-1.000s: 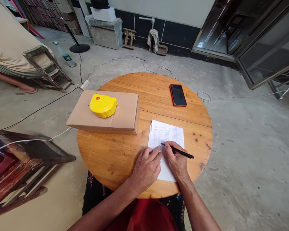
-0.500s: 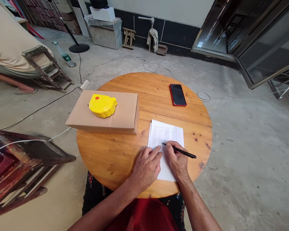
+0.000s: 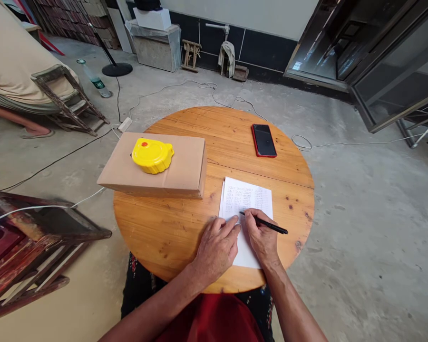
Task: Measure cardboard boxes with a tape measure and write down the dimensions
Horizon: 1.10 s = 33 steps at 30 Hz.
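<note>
White paper [image 3: 248, 259] with rows of handwriting on its upper half lies near the front edge of the round wooden table [image 3: 157, 223]. My right hand [image 3: 263, 237] is closed on a black pen [image 3: 271, 225], its tip at the lower rows of writing. Flat on the paper's left edge and the table rests my left hand [image 3: 217, 244], fingers spread, holding nothing. A brown cardboard box [image 3: 185, 164] stands at the table's left, with a yellow tape-measure-like case [image 3: 151, 156] on top. Behind the paper is a black phone [image 3: 264, 140] with a red edge.
At the lower left is a worn wooden chair [image 3: 24, 256]. A small wooden stool [image 3: 71, 102], a bottle [image 3: 99, 86] and a black round stand base [image 3: 117, 70] are on the floor at the upper left. Cables run across the floor behind the table.
The pen and the fingers of my right hand have shifted very slightly to the left. My left hand stays in place.
</note>
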Tool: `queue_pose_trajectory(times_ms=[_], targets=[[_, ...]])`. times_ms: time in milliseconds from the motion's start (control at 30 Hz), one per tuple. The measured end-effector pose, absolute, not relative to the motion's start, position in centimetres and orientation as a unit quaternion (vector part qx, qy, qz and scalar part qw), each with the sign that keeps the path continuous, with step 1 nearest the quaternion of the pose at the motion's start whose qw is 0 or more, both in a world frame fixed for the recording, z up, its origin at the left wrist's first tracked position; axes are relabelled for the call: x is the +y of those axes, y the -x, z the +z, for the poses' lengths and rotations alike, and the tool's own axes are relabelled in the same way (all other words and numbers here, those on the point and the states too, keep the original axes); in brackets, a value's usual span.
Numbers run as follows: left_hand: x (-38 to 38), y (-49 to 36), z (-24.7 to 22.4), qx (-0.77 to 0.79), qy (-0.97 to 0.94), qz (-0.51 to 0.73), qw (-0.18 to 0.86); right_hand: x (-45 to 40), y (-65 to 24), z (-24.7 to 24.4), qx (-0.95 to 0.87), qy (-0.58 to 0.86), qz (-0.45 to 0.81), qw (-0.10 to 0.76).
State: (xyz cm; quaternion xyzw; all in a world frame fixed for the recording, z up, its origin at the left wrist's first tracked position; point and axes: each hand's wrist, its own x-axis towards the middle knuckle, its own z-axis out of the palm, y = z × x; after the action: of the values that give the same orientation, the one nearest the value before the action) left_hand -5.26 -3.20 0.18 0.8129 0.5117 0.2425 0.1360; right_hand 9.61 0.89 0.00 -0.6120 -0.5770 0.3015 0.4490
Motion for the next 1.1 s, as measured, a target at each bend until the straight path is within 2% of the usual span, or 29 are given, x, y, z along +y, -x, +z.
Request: queue_pose_trajectory(times_ms=[467, 633, 833, 1100], targets=[[-3.22, 5.25, 0.11, 0.512, -0.813, 0.245, 0.131, 0.87, -9.55, 0.09, -0.583, 0.614, 0.289, 0.448], [-3.22, 5.25, 0.19, 0.511, -0.813, 0.247, 0.13, 0.78, -9.7, 0.08, -0.568, 0.608, 0.323, 0.451], [-3.21, 5.25, 0.16, 0.509, -0.817, 0.24, 0.124, 1.0, -10.06, 0.24, -0.465, 0.616, 0.356, 0.527], [-3.27, 5.3, -0.06, 0.507, -0.816, 0.249, 0.124, 1.17, -10.16, -0.18, -0.453, 0.593, 0.372, 0.552]])
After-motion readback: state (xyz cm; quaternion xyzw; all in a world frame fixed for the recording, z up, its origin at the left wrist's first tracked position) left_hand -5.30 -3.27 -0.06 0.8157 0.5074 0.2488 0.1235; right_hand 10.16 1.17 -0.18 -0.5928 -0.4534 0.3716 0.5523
